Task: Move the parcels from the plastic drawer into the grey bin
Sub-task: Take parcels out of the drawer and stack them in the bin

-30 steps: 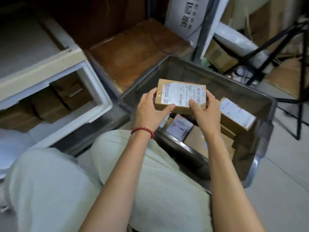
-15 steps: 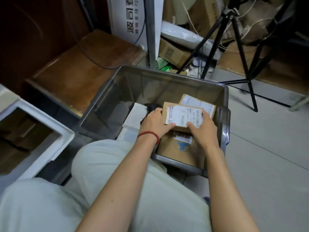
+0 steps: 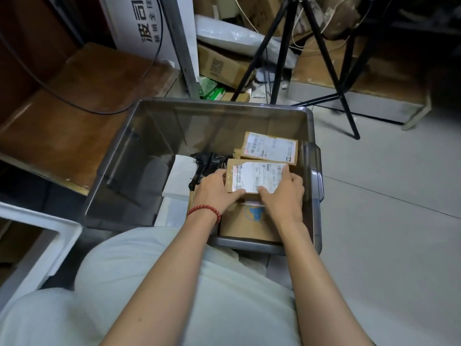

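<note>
A small brown cardboard parcel [image 3: 255, 174] with a white shipping label sits low inside the grey bin [image 3: 119, 156]. My left hand [image 3: 214, 193] grips its left end and my right hand [image 3: 283, 196] grips its right end, thumbs on the label. It lies on top of a larger brown box [image 3: 249, 224] with a blue logo. Another labelled parcel [image 3: 270, 147] lies just behind it. A white packet [image 3: 179, 178] and a black plastic bag [image 3: 208, 162] lie to the left in the bin. The white plastic drawer [image 3: 47, 248] shows at the lower left edge, its contents hidden.
A black tripod [image 3: 321, 53] stands behind the bin on the grey floor. A brown wooden platform [image 3: 74, 96] lies to the left with a black cable across it. Cardboard boxes [image 3: 219, 64] and a white sign [image 3: 139, 23] crowd the back.
Both hands carried the parcel from above the bin down into it, onto the larger box. My view swung right, away from the drawer.
</note>
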Motion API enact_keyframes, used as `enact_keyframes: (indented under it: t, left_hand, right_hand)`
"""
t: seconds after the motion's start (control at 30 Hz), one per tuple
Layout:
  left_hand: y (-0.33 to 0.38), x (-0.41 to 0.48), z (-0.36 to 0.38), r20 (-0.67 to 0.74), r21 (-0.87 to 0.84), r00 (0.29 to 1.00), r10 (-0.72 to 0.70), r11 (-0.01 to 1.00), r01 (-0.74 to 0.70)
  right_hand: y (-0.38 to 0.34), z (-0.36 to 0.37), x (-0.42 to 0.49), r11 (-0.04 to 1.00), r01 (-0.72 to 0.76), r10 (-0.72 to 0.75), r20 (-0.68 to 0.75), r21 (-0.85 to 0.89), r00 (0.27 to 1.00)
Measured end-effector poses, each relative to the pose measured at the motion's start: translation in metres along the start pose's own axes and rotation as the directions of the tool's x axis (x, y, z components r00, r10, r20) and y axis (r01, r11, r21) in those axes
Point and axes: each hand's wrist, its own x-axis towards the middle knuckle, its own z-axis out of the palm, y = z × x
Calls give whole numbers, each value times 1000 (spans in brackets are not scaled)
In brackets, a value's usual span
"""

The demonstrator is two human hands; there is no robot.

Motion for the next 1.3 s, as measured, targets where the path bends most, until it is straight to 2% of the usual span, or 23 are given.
enact_keyframes:
  t: [0.17,0.27,0.37,0.57,0.77,0.93,1.03,1.17,1.3]
  left_hand:
    - [9,13,16,-21,-7,995,97,995,-98]
    - [3,18,24,32,35,995,96,995,-97]
    - [0,22,28,48,106,992,120,986,-125]
    - [-2,26,27,44,314,983,178,932,-183]
    - [-17,16,6,-148,494,954,261,855,-157]
    - [-52,-12,-39,-341,528,931,132,846,74]
    - [-77,-44,-65,-420,498,908,2,837,228]
    - [-123,-101,-101,-517,438,843,-148,800,410]
    - [-168,-161,-127,-648,301,706,-287,755,582]
  right_hand:
    - [10,8,10,999,-15,19,-63,51,998]
    - [13,15,10,999,4,-7,-64,-42,998]
    - [13,18,13,991,2,-8,-44,-134,999]
    - [13,19,16,984,-7,-5,-65,-180,998]
    - [3,30,9,941,185,-213,-72,-283,974]
    - [-30,50,-11,886,353,-363,22,-301,931]
    - [-52,66,-33,817,500,-502,75,-286,862]
    - [-87,99,-74,505,791,-779,212,-347,590]
    - [-121,127,-108,209,920,-858,388,-332,335]
